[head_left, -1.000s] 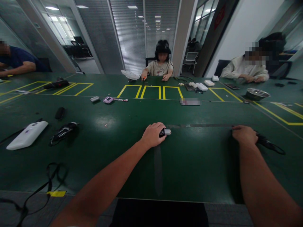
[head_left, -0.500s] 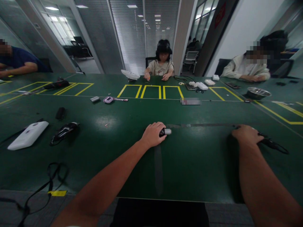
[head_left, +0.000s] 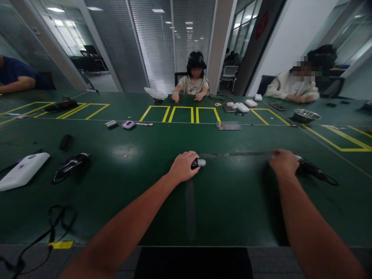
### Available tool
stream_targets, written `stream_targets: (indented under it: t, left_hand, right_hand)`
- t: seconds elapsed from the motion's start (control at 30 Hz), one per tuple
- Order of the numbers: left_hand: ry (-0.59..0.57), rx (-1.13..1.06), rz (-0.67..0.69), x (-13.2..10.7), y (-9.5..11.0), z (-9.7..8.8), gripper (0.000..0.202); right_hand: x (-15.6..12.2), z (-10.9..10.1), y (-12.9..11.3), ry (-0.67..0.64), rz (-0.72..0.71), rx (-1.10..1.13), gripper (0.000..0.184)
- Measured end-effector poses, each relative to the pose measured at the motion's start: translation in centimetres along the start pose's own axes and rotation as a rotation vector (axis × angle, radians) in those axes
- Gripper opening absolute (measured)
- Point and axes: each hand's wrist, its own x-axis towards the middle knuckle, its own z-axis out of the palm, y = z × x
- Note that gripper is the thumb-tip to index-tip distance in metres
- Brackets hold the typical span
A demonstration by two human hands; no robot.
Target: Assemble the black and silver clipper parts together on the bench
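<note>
My left hand [head_left: 183, 166] rests on the green table with its fingers curled round a short black cylinder with a silver end [head_left: 201, 162]. The silver end points right, out past the fingertips. My right hand [head_left: 283, 162] is further right on the table, palm down with fingers bent. Its fingertips are mostly hidden, and so is whatever they may hold. Just right of that hand lies a black corded object with a loop [head_left: 315, 172], and a small whitish part shows beside the hand. Whether the hand touches it I cannot tell.
On the left lie a white flat device [head_left: 24, 170], a black clipper-like device [head_left: 71, 166] and a small black block [head_left: 66, 142]. A black strap [head_left: 52, 226] hangs over the near edge. A metal bowl [head_left: 306, 116] stands at the far right. Other people sit across the table.
The view has turned slightly right. My right hand has shifted a little left of the black corded object, uncovering its whitish part. My left hand keeps its hold on the cylinder.
</note>
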Motion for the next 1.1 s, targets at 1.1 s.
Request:
stream_targets:
  t: [1.1]
  left_hand:
    - [0.016,-0.008,0.014,0.0,-0.3,0.2,0.034]
  right_hand:
    - [3.7,2.9,2.3,0.013,0.155,-0.140,0.035]
